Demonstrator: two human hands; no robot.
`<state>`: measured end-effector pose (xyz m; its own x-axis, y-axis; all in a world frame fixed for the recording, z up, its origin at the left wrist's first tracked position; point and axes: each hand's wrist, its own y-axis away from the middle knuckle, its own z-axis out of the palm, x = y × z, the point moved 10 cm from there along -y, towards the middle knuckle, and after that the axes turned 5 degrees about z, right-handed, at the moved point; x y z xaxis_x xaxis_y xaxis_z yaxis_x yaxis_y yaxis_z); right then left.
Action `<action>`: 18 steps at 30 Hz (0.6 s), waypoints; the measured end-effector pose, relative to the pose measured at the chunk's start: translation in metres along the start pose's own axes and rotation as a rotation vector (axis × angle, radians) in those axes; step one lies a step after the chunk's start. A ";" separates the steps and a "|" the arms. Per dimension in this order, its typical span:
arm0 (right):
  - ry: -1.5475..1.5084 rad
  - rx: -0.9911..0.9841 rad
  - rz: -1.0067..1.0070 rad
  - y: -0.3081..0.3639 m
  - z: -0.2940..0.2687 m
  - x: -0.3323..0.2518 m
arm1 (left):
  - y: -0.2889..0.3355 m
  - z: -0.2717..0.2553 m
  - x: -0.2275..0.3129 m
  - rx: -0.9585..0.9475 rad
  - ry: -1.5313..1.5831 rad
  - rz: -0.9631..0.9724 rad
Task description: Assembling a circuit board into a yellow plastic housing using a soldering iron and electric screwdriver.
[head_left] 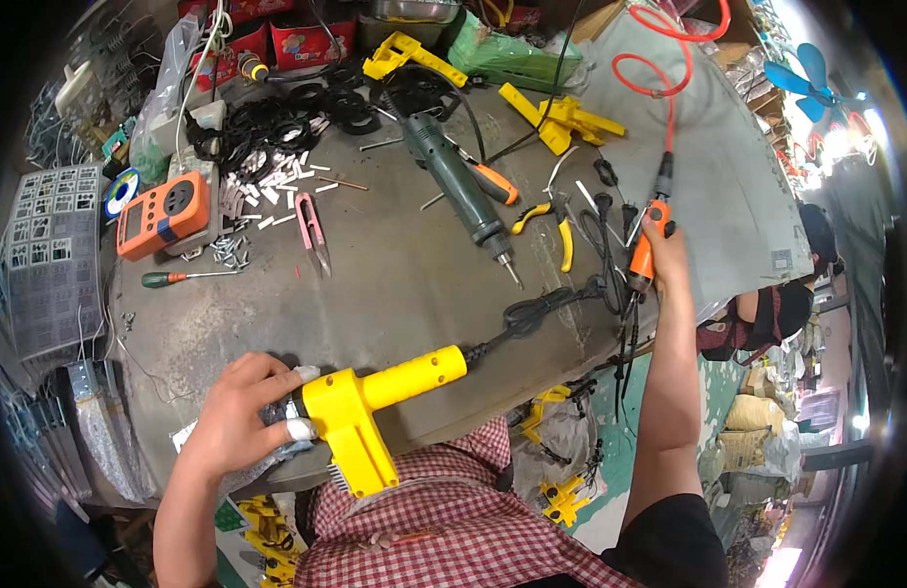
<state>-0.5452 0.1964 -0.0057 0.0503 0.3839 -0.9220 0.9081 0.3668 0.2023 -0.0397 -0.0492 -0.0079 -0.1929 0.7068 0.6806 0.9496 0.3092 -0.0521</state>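
Yellow tool housing (351,416) lies at the near edge of the grey surface (277,314), in front of a red-checked apron (414,514). The body is blocky, with small screw holes and a row of comb-like metal teeth at its lower corner. A rounded handle of the same yellow extends to the right; a bundled black cord (547,309) exits its end.

Left grip (240,416): closed on the housing's dark left end, index finger above and thumb below, both with white-wrapped tips. The left forearm rises from the lower edge, wrist bent toward the housing.

Right grip (669,253): clamped around an orange driver (644,257) near the surface's right side. The right arm reaches forward, slightly bent. A red coiled hose (670,127) connects to the driver's far end.
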 end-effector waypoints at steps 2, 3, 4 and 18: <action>1.003 0.720 -0.954 0.060 0.006 -0.079 | 0.003 -0.004 0.005 0.027 -0.020 -0.036; 0.995 0.709 -0.961 0.068 0.028 -0.084 | 0.007 -0.005 0.008 0.033 -0.024 -0.048; 1.026 0.395 -0.678 0.055 0.070 -0.073 | 0.010 -0.007 0.009 0.046 -0.064 -0.064; 0.701 -0.363 -0.494 0.225 0.146 -0.052 | 0.061 -0.007 -0.003 0.231 -0.377 -0.152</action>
<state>-0.2829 0.1356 0.0392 -0.6772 0.4944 -0.5450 0.5681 0.8220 0.0399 0.0200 -0.0370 -0.0086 -0.4422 0.8115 0.3820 0.8321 0.5301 -0.1629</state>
